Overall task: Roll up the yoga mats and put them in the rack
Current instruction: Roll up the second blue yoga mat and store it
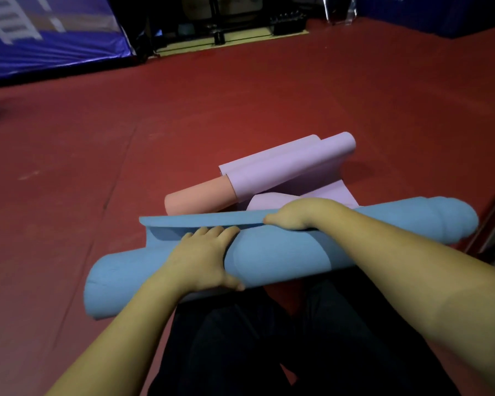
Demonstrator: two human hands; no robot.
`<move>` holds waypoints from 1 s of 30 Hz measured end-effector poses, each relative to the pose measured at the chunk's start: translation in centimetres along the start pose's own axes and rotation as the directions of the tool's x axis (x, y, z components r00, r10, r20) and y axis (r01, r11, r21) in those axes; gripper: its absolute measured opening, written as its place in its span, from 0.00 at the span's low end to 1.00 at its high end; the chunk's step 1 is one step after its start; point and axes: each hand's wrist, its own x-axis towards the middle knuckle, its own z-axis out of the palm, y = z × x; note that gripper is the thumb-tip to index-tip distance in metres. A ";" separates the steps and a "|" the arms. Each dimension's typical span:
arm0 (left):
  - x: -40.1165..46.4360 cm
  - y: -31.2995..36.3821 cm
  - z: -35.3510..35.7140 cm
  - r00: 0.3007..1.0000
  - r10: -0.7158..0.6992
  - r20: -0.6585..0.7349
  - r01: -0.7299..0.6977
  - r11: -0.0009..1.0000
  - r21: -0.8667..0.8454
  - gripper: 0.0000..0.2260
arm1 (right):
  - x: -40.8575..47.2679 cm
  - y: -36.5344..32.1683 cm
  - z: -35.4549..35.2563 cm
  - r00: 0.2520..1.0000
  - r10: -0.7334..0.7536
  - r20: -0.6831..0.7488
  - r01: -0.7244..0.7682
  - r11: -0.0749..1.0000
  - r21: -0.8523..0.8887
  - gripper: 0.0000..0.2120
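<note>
Dark-trousered legs (269,352) nearest, crouched on red floor (69,195). Blue mat (269,252), nearly rolled, lies crosswise directly before them, long axis left–right. Left hand (206,258) on top of roll, fingers (212,232) spread flat, thumb under near side. Right hand (292,217) curled over loose flap edge at roll's far side. Beyond, touching: orange roll (195,200), purple mat (283,167) part-rolled. Rack: cannot tell which far object.
</note>
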 end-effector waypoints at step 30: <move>1.4 -2.0 7.0 0.863 -0.097 -0.495 0.108 0.994 -0.005 0.33 | 4.2 0.4 4.2 0.872 -0.045 -0.487 -0.044 0.985 -0.169 0.31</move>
